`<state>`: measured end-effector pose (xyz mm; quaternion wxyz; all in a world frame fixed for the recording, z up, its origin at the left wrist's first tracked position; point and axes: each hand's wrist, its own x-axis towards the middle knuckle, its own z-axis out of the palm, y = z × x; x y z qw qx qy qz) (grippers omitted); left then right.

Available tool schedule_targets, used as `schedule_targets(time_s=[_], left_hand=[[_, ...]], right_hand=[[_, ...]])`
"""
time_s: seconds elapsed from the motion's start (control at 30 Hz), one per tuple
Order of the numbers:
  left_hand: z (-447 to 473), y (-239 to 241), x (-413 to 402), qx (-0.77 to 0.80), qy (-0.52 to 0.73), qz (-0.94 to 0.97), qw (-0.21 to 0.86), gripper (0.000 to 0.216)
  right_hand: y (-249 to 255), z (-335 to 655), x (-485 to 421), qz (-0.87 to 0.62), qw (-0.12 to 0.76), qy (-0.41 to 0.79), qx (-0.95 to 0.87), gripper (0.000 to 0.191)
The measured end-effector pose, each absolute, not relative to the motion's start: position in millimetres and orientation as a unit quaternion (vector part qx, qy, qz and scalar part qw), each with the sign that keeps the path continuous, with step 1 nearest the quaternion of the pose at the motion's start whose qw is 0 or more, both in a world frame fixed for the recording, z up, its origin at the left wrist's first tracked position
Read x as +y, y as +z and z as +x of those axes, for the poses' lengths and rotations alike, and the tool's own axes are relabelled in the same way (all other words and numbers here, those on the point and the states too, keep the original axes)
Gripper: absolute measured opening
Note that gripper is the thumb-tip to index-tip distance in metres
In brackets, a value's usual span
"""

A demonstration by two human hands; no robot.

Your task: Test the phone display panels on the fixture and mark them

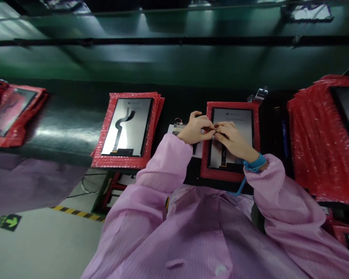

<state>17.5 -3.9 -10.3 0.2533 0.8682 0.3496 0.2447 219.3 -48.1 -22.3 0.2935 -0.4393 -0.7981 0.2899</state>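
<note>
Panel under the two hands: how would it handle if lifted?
The panel is probably stiff: its edges run straight. Likely fragile, judging by the red bubble wrap beneath it. It looks smooth, so it may be slippery to grip.

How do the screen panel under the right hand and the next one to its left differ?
The right panel is partly hidden by the right hand; the left panel has no hand over it. The left panel's face reflects brightly, the right panel's looks greyer. The left panel's dark ribbon cable curves across its face; the right panel's shows only in part. Both lie on red bubble wrap.
</note>
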Motion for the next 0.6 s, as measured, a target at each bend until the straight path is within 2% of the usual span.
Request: schedule_targets(time_s=[0.1, 0.3, 0.4, 0.6], left_hand=[[13, -3, -5, 0.362, 0.270, 0.868, 0.208, 0.012], [-8, -7, -53, 0.493, 0.449, 0.744, 0.039, 0.019], [-14, -33, -94, 0.560, 0.374, 0.739, -0.004, 0.020], [-14, -68, -127, 0.571, 0.273, 0.775, 0.009, 0.038]], right_hand=[[-20, 220, -49, -0.441, 0.303, 0.291, -0.793, 0.032], [-17, 223, -53, -0.496, 0.390, 0.303, -0.714, 0.051], [-17, 223, -52, -0.515, 0.432, 0.290, -0.682, 0.051], [-15, 227, -51, -0.525, 0.464, 0.264, -0.663, 0.039]])
